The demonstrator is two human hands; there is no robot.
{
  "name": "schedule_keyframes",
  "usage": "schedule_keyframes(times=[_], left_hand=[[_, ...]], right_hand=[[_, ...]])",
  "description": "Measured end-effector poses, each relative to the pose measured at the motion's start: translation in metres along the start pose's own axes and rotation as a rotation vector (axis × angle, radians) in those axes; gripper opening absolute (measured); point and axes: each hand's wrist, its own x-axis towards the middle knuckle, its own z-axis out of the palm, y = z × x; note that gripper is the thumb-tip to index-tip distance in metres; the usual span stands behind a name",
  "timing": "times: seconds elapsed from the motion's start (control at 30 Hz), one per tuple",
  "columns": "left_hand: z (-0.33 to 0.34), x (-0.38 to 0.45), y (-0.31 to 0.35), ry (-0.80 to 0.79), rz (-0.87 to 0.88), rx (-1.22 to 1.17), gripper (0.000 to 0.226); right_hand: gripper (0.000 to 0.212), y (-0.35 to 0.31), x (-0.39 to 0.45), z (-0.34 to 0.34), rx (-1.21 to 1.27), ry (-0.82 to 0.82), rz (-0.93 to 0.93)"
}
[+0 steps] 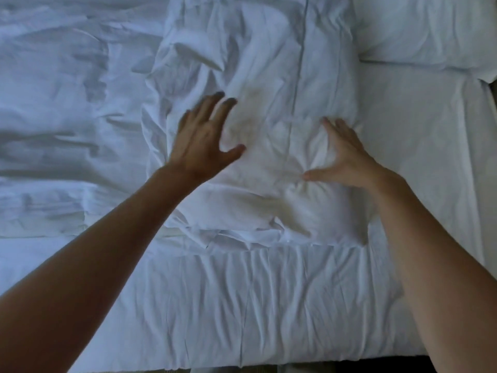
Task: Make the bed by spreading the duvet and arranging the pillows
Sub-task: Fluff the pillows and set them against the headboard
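A crumpled white pillow [258,76] lies in the middle of the bed, with a faint yellowish stain on its case. My left hand [204,138] hovers or rests flat on its left part, fingers spread. My right hand [341,157] presses flat on its right part, fingers apart. Neither hand grips anything. A second white pillow [425,30] lies at the top right. The wrinkled white duvet [53,103] covers the left side of the bed.
The white fitted sheet [269,305] is creased along the near side of the mattress. The bed's near edge [295,364] runs along the bottom, with dark floor below. A dark gap shows at the right edge [493,84].
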Motion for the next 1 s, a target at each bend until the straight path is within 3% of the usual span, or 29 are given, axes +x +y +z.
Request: schedule_keyframes(times=[0.1,0.2,0.33,0.63,0.77,0.83,0.87,0.93,1.0], left_hand=[[0.028,0.013,-0.002,-0.45,-0.158,0.117,0.126],[0.061,-0.007,-0.014,-0.667,-0.271,0.274,0.142],[0.084,-0.026,-0.021,-0.76,-0.327,0.358,0.147],[0.092,-0.039,-0.025,-0.782,-0.283,0.491,0.161],[0.081,-0.014,-0.012,-0.858,-0.282,0.545,0.157],[0.064,0.008,-0.011,-0.886,-0.215,0.56,0.14],[0.052,0.021,-0.01,-0.88,-0.153,0.583,0.126],[0.032,0.048,-0.006,-0.789,-0.027,0.649,0.101],[0.017,0.077,-0.002,-0.594,0.025,0.64,0.094]], right_hand=[[0.145,0.002,0.006,0.026,-0.07,-0.113,0.0],[0.154,0.004,0.014,0.037,-0.24,-0.285,-0.06],[0.165,0.009,0.021,0.041,-0.447,-0.434,-0.133],[0.174,0.009,0.008,0.072,-0.628,-0.308,-0.023],[0.166,0.015,0.035,0.043,-0.625,-0.528,-0.096],[0.146,0.013,0.058,0.013,-0.563,-0.605,-0.143],[0.128,0.01,0.067,-0.004,-0.462,-0.564,-0.169],[0.086,0.006,0.08,-0.03,-0.281,-0.265,-0.276],[0.08,0.002,0.092,-0.049,-0.246,0.069,-0.381]])
